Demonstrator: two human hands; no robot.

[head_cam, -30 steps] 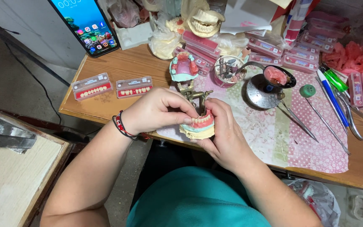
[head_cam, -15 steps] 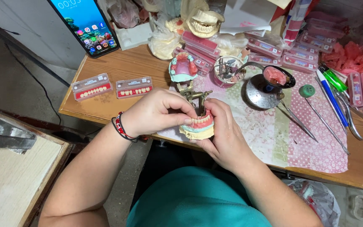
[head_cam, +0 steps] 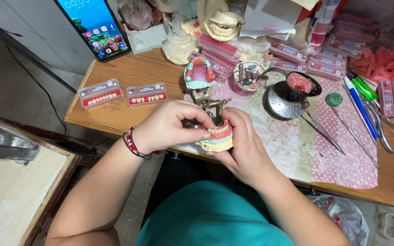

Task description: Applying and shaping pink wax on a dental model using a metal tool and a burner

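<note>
Nothing moved; both hands (head_cam: 206, 136) still grip denture model (head_cam: 215, 138), base hidden

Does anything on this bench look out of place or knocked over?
Nothing looks spilled or broken. The wooden table is crowded, and the phone leans tilted at the back. Both hands, left and right, hold a denture model over the table's front edge.

- Denture model (head_cam: 216, 136): pink wax gums with a row of pale teeth, set on a cream and pale green plaster base; teeth face up and toward six o'clock.
- It sits at the table's near edge, held between both hands.
- A brass articulator frame (head_cam: 209, 104) rises from it toward twelve o'clock.
</note>
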